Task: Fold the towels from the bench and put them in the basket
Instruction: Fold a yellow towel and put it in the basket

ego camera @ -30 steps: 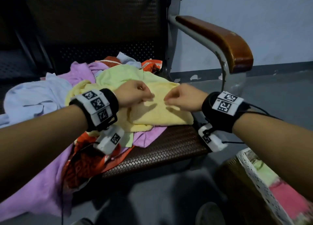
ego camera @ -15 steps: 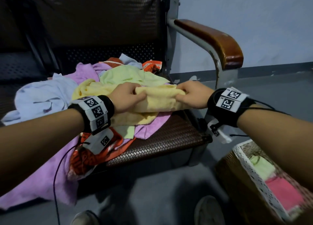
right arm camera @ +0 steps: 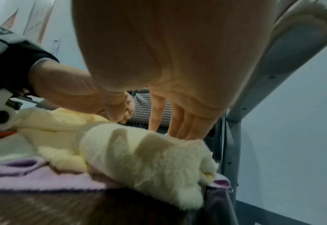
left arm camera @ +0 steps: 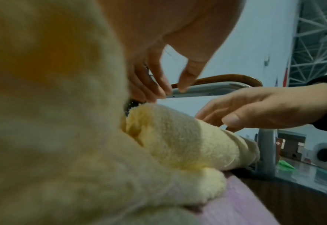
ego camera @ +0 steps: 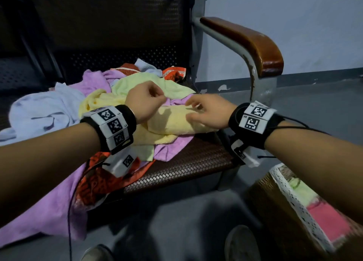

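A folded yellow towel [ego camera: 176, 121] lies on top of the towel pile on the bench seat [ego camera: 186, 162]. My left hand [ego camera: 157, 97] hovers just over its left end, fingers loosely curled and holding nothing. In the left wrist view its fingertips [left arm camera: 156, 89] hang above the yellow towel [left arm camera: 178, 137]. My right hand [ego camera: 193, 108] is over the right end with relaxed fingers. In the right wrist view its straight fingers [right arm camera: 180, 124] reach down to the far edge of the towel [right arm camera: 149, 152]. The basket [ego camera: 284, 184] stands on the floor at the lower right.
Loose towels cover the seat: light green [ego camera: 137, 82], purple [ego camera: 94, 82], pale blue [ego camera: 43, 109], orange [ego camera: 98, 180]. The wooden armrest [ego camera: 245, 41] on its metal frame stands right of the pile. Folded green and pink towels [ego camera: 330, 221] lie in the basket.
Half a second ago both hands gripped the ends of the yellow towel. Now they have let go and drawn toward its middle, and the towel lies folded on the pile.
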`<state>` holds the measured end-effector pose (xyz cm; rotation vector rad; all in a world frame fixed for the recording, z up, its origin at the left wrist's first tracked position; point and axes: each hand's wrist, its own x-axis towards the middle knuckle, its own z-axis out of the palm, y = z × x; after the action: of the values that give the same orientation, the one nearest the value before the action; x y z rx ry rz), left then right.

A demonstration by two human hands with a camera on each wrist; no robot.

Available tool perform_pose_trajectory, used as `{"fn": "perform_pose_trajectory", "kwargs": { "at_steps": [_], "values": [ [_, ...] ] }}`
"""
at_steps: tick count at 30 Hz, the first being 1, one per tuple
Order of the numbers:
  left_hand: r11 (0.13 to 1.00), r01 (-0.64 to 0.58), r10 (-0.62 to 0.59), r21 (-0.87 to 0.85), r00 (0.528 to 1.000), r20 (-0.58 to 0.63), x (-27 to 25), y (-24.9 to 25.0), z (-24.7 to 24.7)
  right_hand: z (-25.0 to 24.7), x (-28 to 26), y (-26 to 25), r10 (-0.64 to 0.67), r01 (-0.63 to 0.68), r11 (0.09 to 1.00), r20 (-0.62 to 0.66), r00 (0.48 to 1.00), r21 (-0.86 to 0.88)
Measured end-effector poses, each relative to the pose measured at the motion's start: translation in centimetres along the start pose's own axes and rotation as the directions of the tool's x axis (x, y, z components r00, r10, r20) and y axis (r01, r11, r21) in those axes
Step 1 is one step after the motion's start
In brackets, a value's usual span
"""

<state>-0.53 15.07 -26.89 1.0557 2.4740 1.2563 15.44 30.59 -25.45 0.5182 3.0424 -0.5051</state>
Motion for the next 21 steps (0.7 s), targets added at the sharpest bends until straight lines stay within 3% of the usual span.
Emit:
{"fn": "perform_pose_trajectory", "kwargs": {
  "at_steps": [1, 3, 5, 9, 13, 17, 21],
  "values": [
    [0.999, -0.032, 0.028, 0.035, 0.993, 0.116, -0.3, 0.1, 0.0, 0.5, 0.0, 0.0, 0.01, -0.006, 0.999, 0.084, 0.996, -0.045],
    [0.973, -0.111, 0.029, 0.204, 0.931, 0.365, -1.0, -0.1, 0.3, 1.3, 0.0, 0.1, 0.021, -0.003, 0.993, 0.148, 0.989, -0.121],
    [0.909, -0.193, 0.002, 0.369, 0.888, 0.461, -1.5, -0.7, 1.0, 1.9, 0.1, 0.1, 0.009, 0.011, 0.987, 0.13, 0.992, -0.158],
    [0.9, -0.204, 0.074, 0.386, 0.943, 0.325, -1.1, -0.6, 1.2, 2.1, 0.5, -0.8, 0.029, -0.01, 0.979, 0.089, 0.996, -0.204],
    [0.932, -0.277, 0.235, 0.233, 0.953, 0.192, -1.1, 2.1, 0.2, 0.1, 0.0, -1.5, 0.043, -0.04, 0.991, 0.016, 0.999, -0.13],
    [0.922, -0.376, 0.381, -0.089, 0.923, 0.05, -1.9, 7.5, -0.7, -4.3, -3.2, -0.4, 0.054, -0.036, 0.964, -0.06, 0.997, 0.265],
    [0.837, -0.443, 0.443, -0.321, 0.893, -0.077, -2.7, 14.0, 1.3, -6.9, -9.3, 3.0, 0.224, -0.042, 0.747, -0.193, 0.955, 0.663]
  ]
}}
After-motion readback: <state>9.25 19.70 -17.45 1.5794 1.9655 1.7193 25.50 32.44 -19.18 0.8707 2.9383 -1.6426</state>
